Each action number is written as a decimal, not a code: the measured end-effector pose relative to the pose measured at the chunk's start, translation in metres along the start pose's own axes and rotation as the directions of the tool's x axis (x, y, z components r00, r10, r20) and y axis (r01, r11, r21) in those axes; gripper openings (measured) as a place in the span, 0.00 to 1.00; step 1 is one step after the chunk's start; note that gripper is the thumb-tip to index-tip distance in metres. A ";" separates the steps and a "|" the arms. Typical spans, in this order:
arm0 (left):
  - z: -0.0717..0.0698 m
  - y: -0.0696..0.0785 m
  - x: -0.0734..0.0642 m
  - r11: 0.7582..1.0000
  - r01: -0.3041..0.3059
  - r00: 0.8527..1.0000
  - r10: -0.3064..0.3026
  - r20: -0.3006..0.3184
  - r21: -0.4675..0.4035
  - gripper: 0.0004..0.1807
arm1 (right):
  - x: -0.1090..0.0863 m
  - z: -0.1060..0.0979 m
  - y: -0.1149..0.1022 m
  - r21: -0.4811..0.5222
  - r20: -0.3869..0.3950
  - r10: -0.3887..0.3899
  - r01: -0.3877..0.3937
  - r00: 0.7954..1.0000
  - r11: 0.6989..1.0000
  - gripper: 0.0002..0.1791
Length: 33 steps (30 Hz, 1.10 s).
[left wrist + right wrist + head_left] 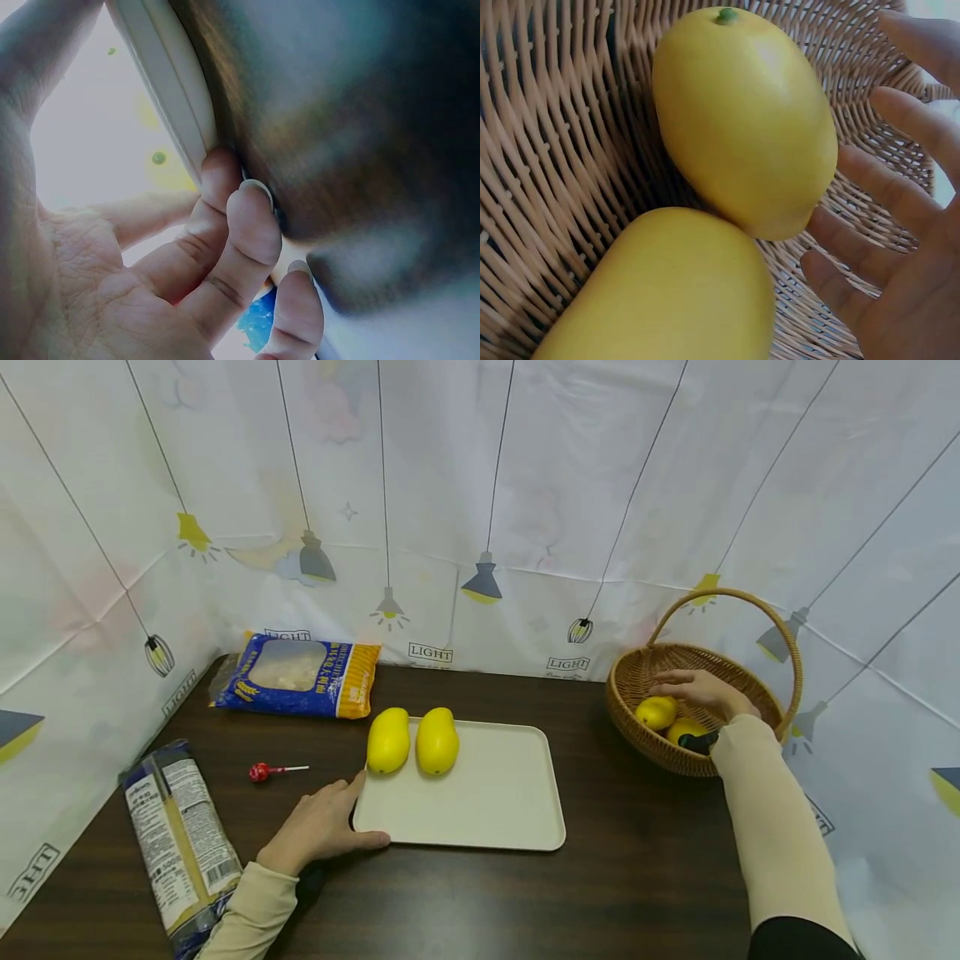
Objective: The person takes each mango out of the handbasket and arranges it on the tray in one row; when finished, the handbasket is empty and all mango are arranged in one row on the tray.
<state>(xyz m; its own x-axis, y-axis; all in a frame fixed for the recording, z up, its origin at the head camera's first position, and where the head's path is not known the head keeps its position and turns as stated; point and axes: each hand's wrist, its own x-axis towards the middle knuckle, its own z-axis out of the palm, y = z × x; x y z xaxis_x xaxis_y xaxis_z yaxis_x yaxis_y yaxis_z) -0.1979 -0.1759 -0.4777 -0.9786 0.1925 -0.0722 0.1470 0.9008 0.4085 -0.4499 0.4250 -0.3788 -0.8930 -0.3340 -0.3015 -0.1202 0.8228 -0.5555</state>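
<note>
My left hand (320,827) grips the near-left corner of a cream tray (495,793), its thumb along the front edge and fingers at the left side. In the left wrist view, bent fingers (251,225) lie against the tray's rim (172,82). Two yellow mangoes stand side by side at the tray's far left, the left mango (388,741) over its edge and the right mango (437,742) on it. Inside a wicker basket (630,718), my right hand (701,689) reaches over two more mangoes. Its fingers are spread beside the upper mango (742,124); the lower mango (675,292) lies close by.
A blue and yellow bag (300,677) lies at the back left. Nearer, a long printed packet (180,835) rests by the left table edge, with a red lollipop (260,772) between it and the tray. The basket's handle (797,668) arches up at the right.
</note>
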 end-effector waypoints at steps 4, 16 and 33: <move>0.001 0.001 0.000 1.000 -0.001 1.000 0.001 0.006 -0.003 0.61 | 0.001 0.003 0.003 0.002 0.032 0.022 -0.023 0.999 1.000 0.41; 0.003 0.001 0.000 1.000 -0.002 1.000 0.002 0.003 -0.002 0.62 | 0.002 0.011 0.001 -0.058 0.086 0.120 -0.116 0.989 0.992 0.46; 0.000 0.000 -0.001 1.000 -0.005 1.000 0.005 -0.009 -0.002 0.61 | 0.004 0.001 -0.007 -0.093 -0.003 0.029 -0.029 1.000 0.995 0.43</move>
<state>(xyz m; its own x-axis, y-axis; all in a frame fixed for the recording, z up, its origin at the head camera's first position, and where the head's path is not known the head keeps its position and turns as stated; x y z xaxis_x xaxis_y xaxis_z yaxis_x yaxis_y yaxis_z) -0.1968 -0.1755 -0.4778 -0.9791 0.1938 -0.0615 0.1522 0.8991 0.4105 -0.4516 0.4170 -0.3768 -0.8973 -0.3087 -0.3154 -0.1338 0.8713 -0.4722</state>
